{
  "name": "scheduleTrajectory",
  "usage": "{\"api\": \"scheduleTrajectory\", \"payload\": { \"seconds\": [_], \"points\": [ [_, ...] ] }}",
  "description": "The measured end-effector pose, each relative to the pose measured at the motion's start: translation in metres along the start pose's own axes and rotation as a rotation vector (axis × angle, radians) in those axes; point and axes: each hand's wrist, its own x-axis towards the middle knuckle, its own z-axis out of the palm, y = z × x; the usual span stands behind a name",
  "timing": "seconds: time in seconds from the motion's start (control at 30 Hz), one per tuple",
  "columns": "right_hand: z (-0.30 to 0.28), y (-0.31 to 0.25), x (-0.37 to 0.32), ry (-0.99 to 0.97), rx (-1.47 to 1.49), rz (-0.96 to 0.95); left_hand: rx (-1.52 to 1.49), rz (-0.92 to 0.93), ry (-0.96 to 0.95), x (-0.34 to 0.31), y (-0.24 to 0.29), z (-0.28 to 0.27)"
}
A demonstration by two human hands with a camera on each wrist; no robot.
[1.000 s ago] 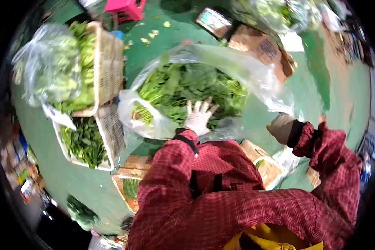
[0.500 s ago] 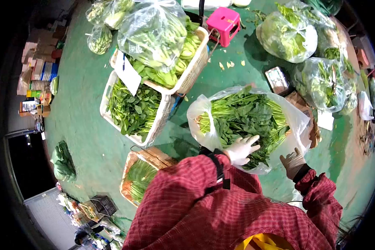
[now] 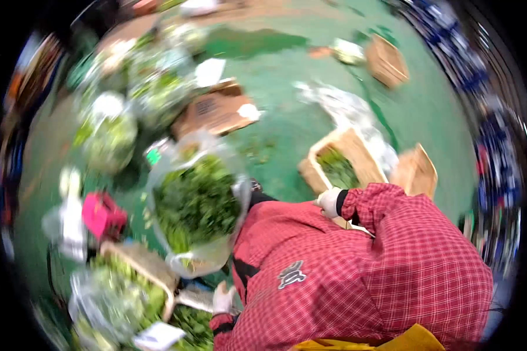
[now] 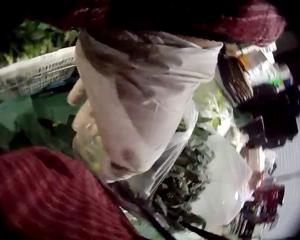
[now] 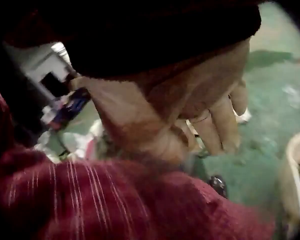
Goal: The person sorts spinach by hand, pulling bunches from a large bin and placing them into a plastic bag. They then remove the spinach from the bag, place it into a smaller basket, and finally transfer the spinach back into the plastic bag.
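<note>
At the left of the blurred head view a pink stool is seen on the green floor. Just beside it stands the clear bag of greens, open at the top. Below the bag lies the gloved left hand. Only the left wrist view shows a white basket near it, but its grip cannot be told through the blur. Further right, the gloved right hand is held by a cardboard box of greens. Its fingers — plain only in the right wrist view — hang loosely, holding nothing.
</note>
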Motion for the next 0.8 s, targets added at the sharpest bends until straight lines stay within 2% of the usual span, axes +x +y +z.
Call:
{"api": "scheduleTrajectory", "payload": {
  "seconds": [0.03,0.07,0.1,0.13,0.2,0.23,0.27,0.3,0.33,0.37,0.43,0.47,0.53,0.57,0.6,0.67,0.73,0.8],
  "points": [
    [0.065,0.028,-0.002,-0.073,0.060,0.070,-0.056,-0.041,-0.085,0.010,-0.045,0.009],
    [0.126,0.053,-0.015,-0.153,0.117,0.115,0.058,-0.079,-0.141,0.006,-0.032,-0.003],
    [0.172,0.070,-0.050,-0.007,0.264,0.164,0.070,-0.063,-0.121,0.000,-0.006,-0.015],
    [0.201,0.077,-0.069,-0.159,0.297,0.265,0.079,-0.053,-0.093,-0.002,0.015,-0.023],
    [0.284,0.093,-0.105,-0.138,0.610,0.452,0.160,0.167,-0.267,0.041,0.014,-0.040],
    [0.301,0.090,-0.123,-0.227,0.591,0.472,0.281,0.180,-0.208,0.045,0.057,-0.045],
    [0.330,0.094,-0.130,-0.271,0.643,0.483,0.524,0.213,-0.140,0.043,0.114,-0.049],
    [0.353,0.089,-0.142,-0.221,0.775,0.541,0.622,0.405,-0.102,0.055,0.146,-0.051],
    [0.370,0.082,-0.152,-0.170,0.905,0.600,0.599,0.517,-0.047,0.064,0.182,-0.045],
    [0.379,0.078,-0.157,-0.165,0.964,0.601,0.505,0.579,-0.046,0.097,0.195,-0.039],
    [0.392,0.080,-0.164,-0.159,1.071,0.598,0.527,0.665,-0.017,0.101,0.286,-0.007],
    [0.397,0.083,-0.164,-0.110,1.133,0.583,0.529,0.643,-0.051,0.097,0.333,0.014],
    [0.405,0.098,-0.157,-0.016,1.249,0.555,0.394,0.715,-0.127,0.121,0.383,0.067],
    [0.417,0.114,-0.148,0.027,1.279,0.495,0.372,0.673,-0.194,0.124,0.409,0.097],
    [0.406,0.132,-0.154,0.028,1.299,0.484,0.347,0.625,-0.259,0.123,0.436,0.130],
    [0.388,0.180,-0.166,0.023,1.329,0.453,0.272,0.554,-0.357,0.152,0.452,0.195],
    [0.415,0.227,-0.157,0.180,1.281,0.441,0.470,0.535,-0.437,0.170,0.470,0.255],
    [0.401,0.289,-0.181,0.154,1.298,0.526,0.522,0.499,-0.545,0.183,0.484,0.310]
  ]
}}
